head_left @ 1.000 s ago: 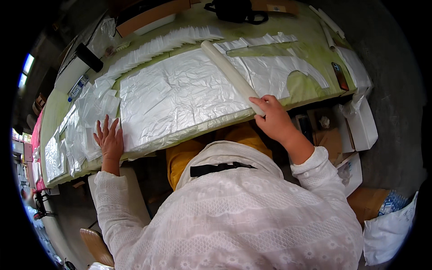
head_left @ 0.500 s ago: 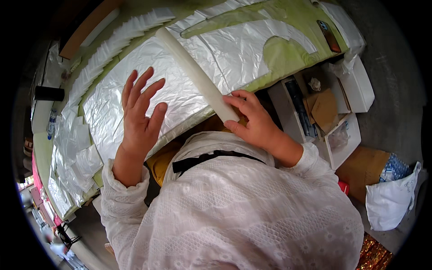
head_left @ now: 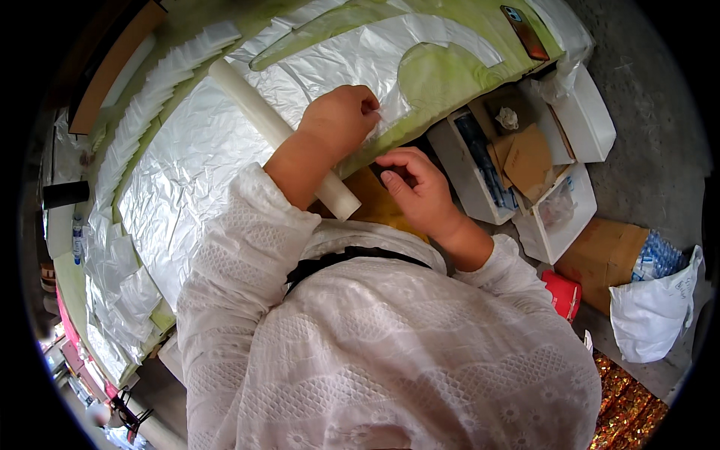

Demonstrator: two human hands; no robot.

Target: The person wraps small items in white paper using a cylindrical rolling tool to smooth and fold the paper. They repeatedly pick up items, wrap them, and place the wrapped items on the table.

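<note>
A white roll (head_left: 255, 101) lies slantwise over shiny, crinkled plastic film (head_left: 180, 165) on a green-topped table. Its near end sticks out past the table edge toward my waist. My left hand (head_left: 339, 116) reaches over the roll, its forearm hiding the middle part. The left fingers are curled together at the film beside a rounded green gap; what they pinch, if anything, is too small to make out. Just off the table edge, my right hand (head_left: 424, 191) is half bent, thumb apart from the fingers, with nothing visible in it.
Stacked film pieces (head_left: 161, 79) fan along the far left. A phone (head_left: 525, 34) lies at the far right corner. White open boxes (head_left: 559, 217) with cardboard and a dark tube stand right of the table, near a brown carton (head_left: 600, 262) and a white bag (head_left: 652, 322).
My left hand has swung right across the roll, and its spread fingers have curled. My right hand has let go of the roll's near end. The view has shifted slightly.
</note>
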